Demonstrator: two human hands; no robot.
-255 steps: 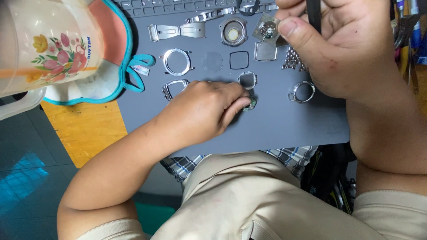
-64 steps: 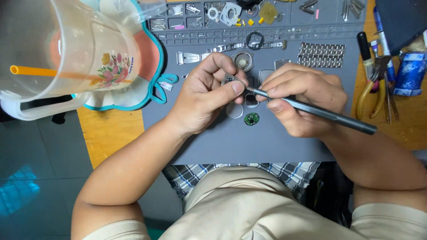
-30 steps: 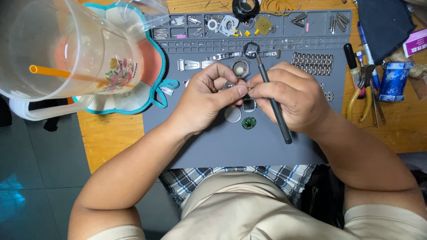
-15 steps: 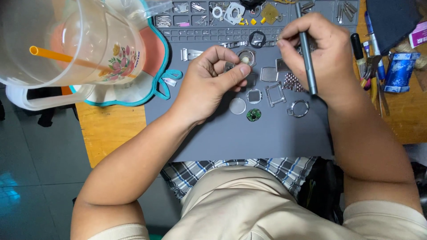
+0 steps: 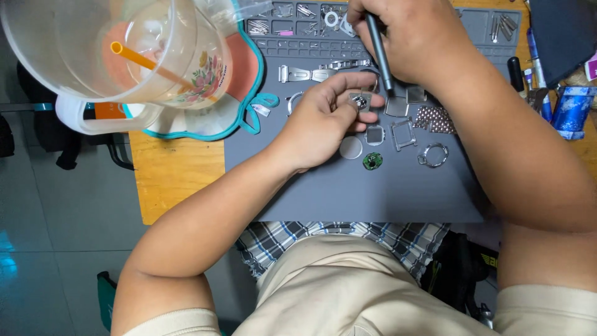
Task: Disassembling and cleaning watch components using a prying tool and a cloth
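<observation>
surface: grey mat lay on an orange wooden table; grey tiled floor at 9 o'clock, person's lap at 6.
mat tray: moulded compartments ran along the mat's 12 o'clock edge, holding small metal bits, too small to tell apart.
left hand: left hand sat mid-mat, thumb and forefinger pinched shut on a small square metal part, held just above the mat.
right hand: right hand was at 12 o'clock, fingers wrapped tight round a dark tool, tip pointing down to 6, ending just beside the held part; contact could not be told.
parts on mat: round disc and green round piece lay at 5 o'clock of the left hand; square frame and ring at 4; link chain at 3, partly under the right wrist.
clasp: silver clasp lay at 11 o'clock of the left hand.
jug: clear plastic jug with an orange straw stood at 10 o'clock on a teal-edged pad, just off the mat.
side tools: pens and a blue can stood at 3 o'clock.
risk 1: part was tiny and held only by fingertips; a tool slip would likely flick it off the mat to the floor.
risk 2: right forearm hung over the chain and ring; a sweep could scatter them.
risk 3: jug stood near the left elbow's path; a knock could spill onto the parts.
</observation>
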